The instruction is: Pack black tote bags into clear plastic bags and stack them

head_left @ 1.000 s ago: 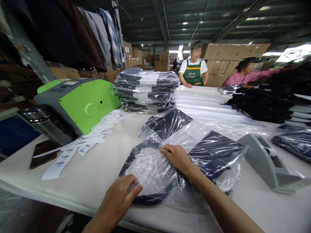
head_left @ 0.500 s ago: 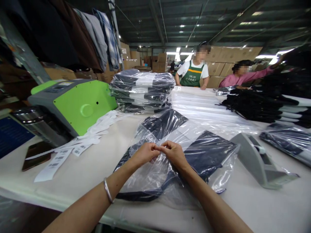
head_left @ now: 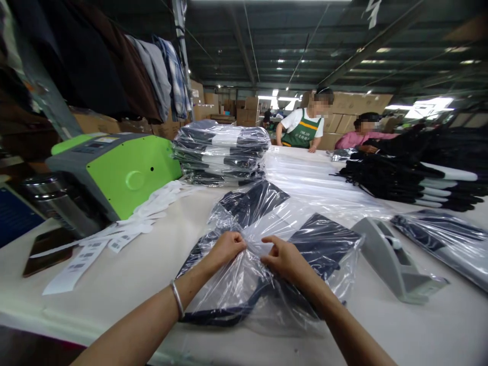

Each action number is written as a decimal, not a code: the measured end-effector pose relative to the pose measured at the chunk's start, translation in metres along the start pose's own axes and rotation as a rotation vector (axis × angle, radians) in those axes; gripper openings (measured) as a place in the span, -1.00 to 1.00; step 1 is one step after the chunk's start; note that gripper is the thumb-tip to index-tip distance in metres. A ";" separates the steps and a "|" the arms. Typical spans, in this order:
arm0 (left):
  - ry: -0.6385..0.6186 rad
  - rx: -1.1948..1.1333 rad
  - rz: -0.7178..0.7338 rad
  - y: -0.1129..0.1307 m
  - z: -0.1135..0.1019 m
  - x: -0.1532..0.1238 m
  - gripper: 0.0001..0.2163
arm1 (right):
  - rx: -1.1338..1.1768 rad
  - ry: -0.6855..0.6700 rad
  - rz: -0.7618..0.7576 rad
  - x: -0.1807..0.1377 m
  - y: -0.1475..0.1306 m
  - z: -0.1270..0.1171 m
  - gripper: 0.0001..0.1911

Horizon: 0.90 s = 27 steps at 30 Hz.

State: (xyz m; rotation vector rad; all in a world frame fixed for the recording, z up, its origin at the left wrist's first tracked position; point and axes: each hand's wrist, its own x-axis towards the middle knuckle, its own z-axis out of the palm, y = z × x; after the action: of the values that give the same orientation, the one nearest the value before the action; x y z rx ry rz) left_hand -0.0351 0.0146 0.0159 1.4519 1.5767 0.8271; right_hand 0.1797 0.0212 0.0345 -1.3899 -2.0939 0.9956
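Observation:
A clear plastic bag (head_left: 244, 284) lies on the table in front of me, with a folded dark garment (head_left: 320, 239) and a white sheet inside it. My left hand (head_left: 227, 246) pinches a gathered bit of the bag's film near its middle. Just to the right, my right hand (head_left: 280, 256) hovers over the bag with thumb and forefinger apart and nothing visible between them. Its other fingers are curled and partly hidden. A silver bangle (head_left: 177, 300) is on my left wrist.
A grey tape dispenser (head_left: 396, 262) stands right of the bag. Behind are bagged garments (head_left: 221, 152) in a stack and flat plastic bags (head_left: 305, 175). At left are a green machine (head_left: 133, 173), label strips (head_left: 82, 262), a flask (head_left: 63, 203) and a phone (head_left: 48, 249). Two co-workers (head_left: 303, 129) stand across the table.
My right hand has parted from my left and opened its thumb and forefinger. The left still pinches the film. The view has shifted slightly, and a co-worker in pink has lowered an outstretched arm.

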 end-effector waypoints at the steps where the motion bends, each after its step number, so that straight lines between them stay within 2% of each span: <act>1: 0.008 -0.005 0.004 -0.002 0.001 0.000 -0.88 | -0.038 0.008 -0.001 -0.009 0.002 -0.003 -0.53; 9: 0.072 0.003 0.060 -0.014 0.009 0.000 -0.84 | -0.335 0.093 0.042 -0.053 0.012 -0.006 -0.61; 16: 0.137 0.110 0.197 0.000 0.006 -0.007 -0.92 | -0.300 0.101 0.061 -0.069 0.014 -0.013 -0.61; 22: 0.129 0.144 0.184 -0.004 0.006 0.004 -0.89 | -0.276 0.085 0.083 -0.078 0.019 -0.016 -0.59; 27: 0.093 0.166 0.168 0.002 0.006 0.008 -0.85 | -0.204 0.105 0.098 -0.102 0.025 -0.028 -0.59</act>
State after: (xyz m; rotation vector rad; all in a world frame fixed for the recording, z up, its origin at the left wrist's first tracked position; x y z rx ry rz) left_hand -0.0289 0.0220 0.0137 1.7053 1.6410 0.8886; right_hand 0.2552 -0.0576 0.0362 -1.6208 -2.1142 0.7434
